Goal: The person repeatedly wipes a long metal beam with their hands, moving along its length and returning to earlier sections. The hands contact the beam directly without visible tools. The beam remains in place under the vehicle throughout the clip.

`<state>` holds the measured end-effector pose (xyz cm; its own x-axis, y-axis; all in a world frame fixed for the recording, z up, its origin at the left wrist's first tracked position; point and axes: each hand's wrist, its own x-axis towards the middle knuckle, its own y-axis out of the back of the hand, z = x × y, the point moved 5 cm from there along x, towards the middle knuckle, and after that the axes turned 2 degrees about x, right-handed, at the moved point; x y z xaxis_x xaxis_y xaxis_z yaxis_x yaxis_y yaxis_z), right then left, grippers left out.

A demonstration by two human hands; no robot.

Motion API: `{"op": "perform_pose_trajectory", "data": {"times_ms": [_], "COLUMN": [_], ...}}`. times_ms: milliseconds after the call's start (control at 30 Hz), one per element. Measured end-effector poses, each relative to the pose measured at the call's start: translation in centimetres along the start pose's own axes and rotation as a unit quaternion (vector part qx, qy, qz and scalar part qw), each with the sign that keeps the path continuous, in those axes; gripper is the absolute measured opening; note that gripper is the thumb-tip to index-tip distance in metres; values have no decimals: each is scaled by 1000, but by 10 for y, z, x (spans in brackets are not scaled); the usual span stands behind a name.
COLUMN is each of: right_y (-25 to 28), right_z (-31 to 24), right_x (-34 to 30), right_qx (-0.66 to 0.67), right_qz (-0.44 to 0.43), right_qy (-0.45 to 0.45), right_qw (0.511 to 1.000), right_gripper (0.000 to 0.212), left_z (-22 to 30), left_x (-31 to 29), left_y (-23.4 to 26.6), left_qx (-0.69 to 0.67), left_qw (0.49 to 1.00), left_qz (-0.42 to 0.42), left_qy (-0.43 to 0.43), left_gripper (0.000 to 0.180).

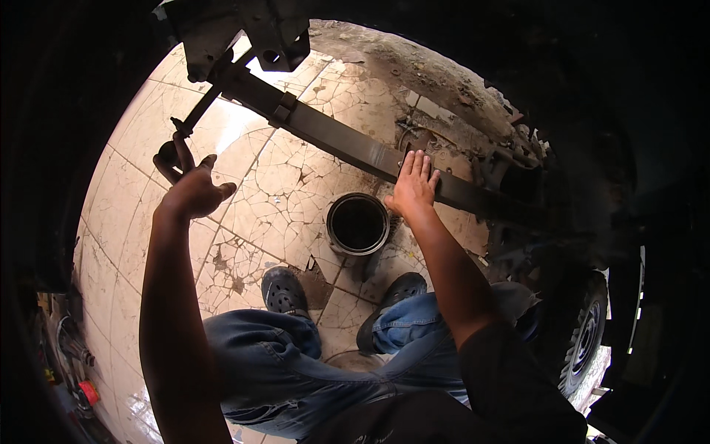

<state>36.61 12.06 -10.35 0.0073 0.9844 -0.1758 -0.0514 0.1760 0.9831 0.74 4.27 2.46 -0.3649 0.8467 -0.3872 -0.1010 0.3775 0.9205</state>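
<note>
A long dark leaf spring (336,139) runs slantwise across the view, with a metal clamp (284,108) around it near its upper left end. My right hand (416,185) lies with outstretched fingers against the spring's near side. At the left, my left hand (194,186) is raised with its fingers spread. Its fingertips are by the lower end of a dark metal bar (201,108), beside a dark rounded part (169,153); whether they touch it I cannot tell. The bar hangs down from near a dark bracket (275,46) with a hole in it.
A round open bucket (328,226), dark inside, stands on the cracked tile floor (255,194) in front of my shoes (284,290). Dirt and rubble (414,63) lie beyond the spring. A wheel (586,337) is at the right, a small red item (89,392) at the lower left.
</note>
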Motion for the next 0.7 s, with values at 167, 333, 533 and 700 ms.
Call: {"op": "perform_pose_trajectory", "data": {"times_ms": [167, 333, 533, 700], "right_y": [-19, -6, -11, 0], "right_z": [-9, -6, -20, -9], "right_x": [-38, -14, -35, -6], "right_qx": [7, 25, 24, 47], "right_qz": [-12, 29, -6, -2], "right_qy": [28, 7, -9, -17], "right_qw": [1000, 999, 1000, 999], "right_gripper": [113, 109, 101, 103], "left_z": [-18, -10, -17, -9], "left_x": [12, 11, 13, 14], "left_y": [-11, -12, -13, -11], "left_qx": [-16, -39, -34, -33], "left_qw": [999, 999, 999, 999], "left_qz": [-11, -4, -20, -22], "left_qy": [-31, -23, -34, -8], "left_gripper": [80, 79, 80, 83]}}
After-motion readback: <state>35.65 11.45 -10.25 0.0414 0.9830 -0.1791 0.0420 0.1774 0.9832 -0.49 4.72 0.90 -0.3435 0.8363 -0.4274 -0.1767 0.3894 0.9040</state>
